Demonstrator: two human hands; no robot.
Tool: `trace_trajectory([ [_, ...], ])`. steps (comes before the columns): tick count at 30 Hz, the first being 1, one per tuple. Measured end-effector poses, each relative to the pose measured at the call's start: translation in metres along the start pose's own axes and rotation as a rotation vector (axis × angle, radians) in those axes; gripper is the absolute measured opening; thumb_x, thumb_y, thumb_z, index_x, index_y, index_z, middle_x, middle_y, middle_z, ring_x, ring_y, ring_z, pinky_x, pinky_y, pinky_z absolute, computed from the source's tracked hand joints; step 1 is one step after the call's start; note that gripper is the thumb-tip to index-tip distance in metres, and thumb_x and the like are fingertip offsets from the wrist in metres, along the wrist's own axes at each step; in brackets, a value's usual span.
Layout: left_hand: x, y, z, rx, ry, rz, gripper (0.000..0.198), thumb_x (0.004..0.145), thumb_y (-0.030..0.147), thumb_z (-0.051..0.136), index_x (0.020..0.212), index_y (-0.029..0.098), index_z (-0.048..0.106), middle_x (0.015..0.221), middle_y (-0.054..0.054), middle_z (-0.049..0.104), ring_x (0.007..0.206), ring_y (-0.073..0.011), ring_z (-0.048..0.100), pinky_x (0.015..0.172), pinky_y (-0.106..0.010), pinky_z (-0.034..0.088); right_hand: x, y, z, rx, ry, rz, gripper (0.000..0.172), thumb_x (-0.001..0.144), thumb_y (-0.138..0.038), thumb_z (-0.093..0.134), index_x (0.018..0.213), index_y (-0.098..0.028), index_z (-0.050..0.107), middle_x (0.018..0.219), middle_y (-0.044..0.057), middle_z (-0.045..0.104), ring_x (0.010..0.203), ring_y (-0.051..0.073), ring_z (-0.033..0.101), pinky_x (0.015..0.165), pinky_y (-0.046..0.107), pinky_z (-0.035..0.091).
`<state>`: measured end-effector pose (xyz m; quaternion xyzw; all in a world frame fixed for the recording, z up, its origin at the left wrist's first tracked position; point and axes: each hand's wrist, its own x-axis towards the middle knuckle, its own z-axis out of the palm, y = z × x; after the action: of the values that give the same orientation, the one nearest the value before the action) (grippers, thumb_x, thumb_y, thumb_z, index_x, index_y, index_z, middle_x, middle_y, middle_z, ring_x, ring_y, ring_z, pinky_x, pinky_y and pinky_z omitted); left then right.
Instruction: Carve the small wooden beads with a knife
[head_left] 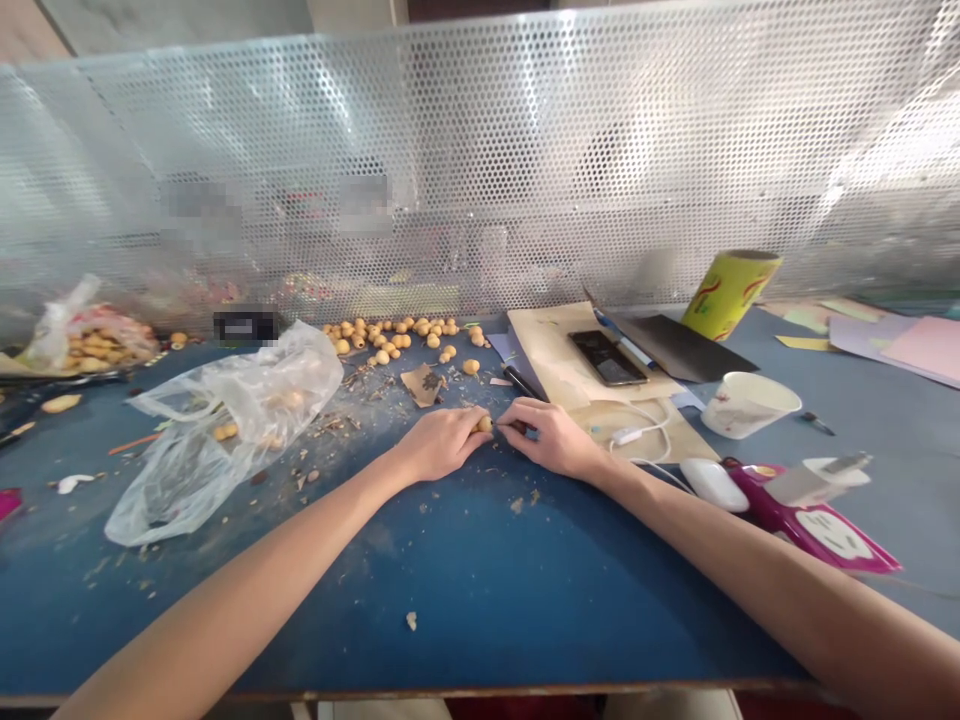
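The left hand (439, 443) pinched a small tan nut (485, 424) at its fingertips, low against the table (480, 590). The right hand (551, 438), just beside it, gripped a thin dark tool (517, 428) whose tip met the nut. Light, hard and round, the nut looked apt to roll and best pinched across its sides.
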<state>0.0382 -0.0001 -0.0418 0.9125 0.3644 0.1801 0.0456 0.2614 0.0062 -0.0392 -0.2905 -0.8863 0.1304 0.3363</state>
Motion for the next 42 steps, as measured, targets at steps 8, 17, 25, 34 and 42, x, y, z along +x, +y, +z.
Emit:
trace_trajectory([
  [8,0.001,-0.005,0.002,-0.023,-0.031,0.000,0.019,0.101,0.035,0.033,0.105,0.021,0.045,0.083,-0.004,0.064,0.075,-0.0238,0.065,0.064,-0.031,0.043,-0.001,0.000,-0.011,-0.105,0.012,-0.118,0.019,0.095,-0.021,0.050,0.099,-0.018,0.068,0.086,0.007,0.063,0.081,0.017,0.060,0.076,0.031,0.052],
  [17,0.001,-0.004,0.000,-0.016,-0.040,-0.001,0.022,0.102,0.038,0.031,0.101,0.021,0.045,0.080,-0.003,0.063,0.072,-0.0229,0.063,0.063,-0.031,0.042,-0.001,-0.008,-0.018,-0.113,-0.064,-0.105,0.021,0.095,-0.020,0.047,0.098,-0.017,0.068,0.085,0.008,0.063,0.079,0.017,0.058,0.073,0.031,0.050],
  [25,0.002,-0.002,-0.002,0.035,-0.062,-0.007,0.029,0.102,0.043,0.028,0.100,0.021,0.046,0.082,-0.003,0.064,0.071,-0.0233,0.063,0.060,-0.030,0.038,0.000,-0.020,-0.013,0.007,-0.016,0.200,0.011,0.089,-0.019,0.055,0.083,-0.017,0.064,0.072,0.000,0.063,0.061,0.011,0.053,0.060,0.024,0.042],
  [34,0.003,-0.001,-0.001,0.028,-0.054,-0.001,0.027,0.101,0.043,0.033,0.095,0.021,0.047,0.080,-0.002,0.063,0.072,-0.0237,0.064,0.061,-0.030,0.040,0.003,-0.021,-0.015,-0.030,-0.040,0.137,0.011,0.088,-0.018,0.055,0.083,-0.017,0.064,0.075,0.002,0.064,0.063,0.011,0.054,0.061,0.024,0.042],
  [42,0.004,-0.003,0.001,0.005,-0.051,-0.011,0.026,0.101,0.042,0.033,0.095,0.022,0.048,0.081,-0.003,0.063,0.074,-0.0241,0.064,0.062,-0.031,0.042,0.002,-0.019,-0.011,-0.080,-0.015,0.107,0.013,0.089,-0.018,0.051,0.083,-0.017,0.062,0.077,0.004,0.065,0.065,0.013,0.056,0.063,0.025,0.044],
])
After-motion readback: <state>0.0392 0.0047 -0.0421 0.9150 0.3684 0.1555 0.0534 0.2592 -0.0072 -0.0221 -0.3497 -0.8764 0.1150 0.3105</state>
